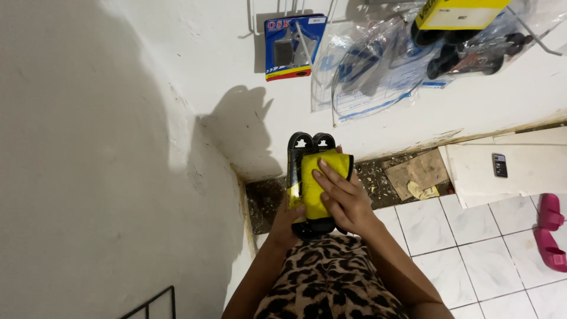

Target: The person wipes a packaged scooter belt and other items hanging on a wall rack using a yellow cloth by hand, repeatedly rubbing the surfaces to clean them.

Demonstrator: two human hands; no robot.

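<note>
**Both hands steadying a carded pack of black parts**

Leopard-print sleeves [331, 277] are leading up to the right hand [345, 198] — fingers spread flat over the yellow-carded pack [313, 183] — while the left hand [289, 221] is cupping its lower end, fingers curled underneath, bracing it above the tiled floor [472, 242] near the wall corner.

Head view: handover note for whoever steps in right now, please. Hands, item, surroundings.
Left hand: grips the black-and-yellow packaged item from below, at its lower left edge.
Right hand: laid over the front of the pack, fingers spread on the yellow card.
The pack is held upright in front of the white wall, off any hook.
On the wall above: a blue-and-red carded pack and clear plastic bags of parts hang on hooks.
Floor: white tiles, cardboard scrap, pink sandals at right.
Done or left: cannot tell from this frame.
</note>
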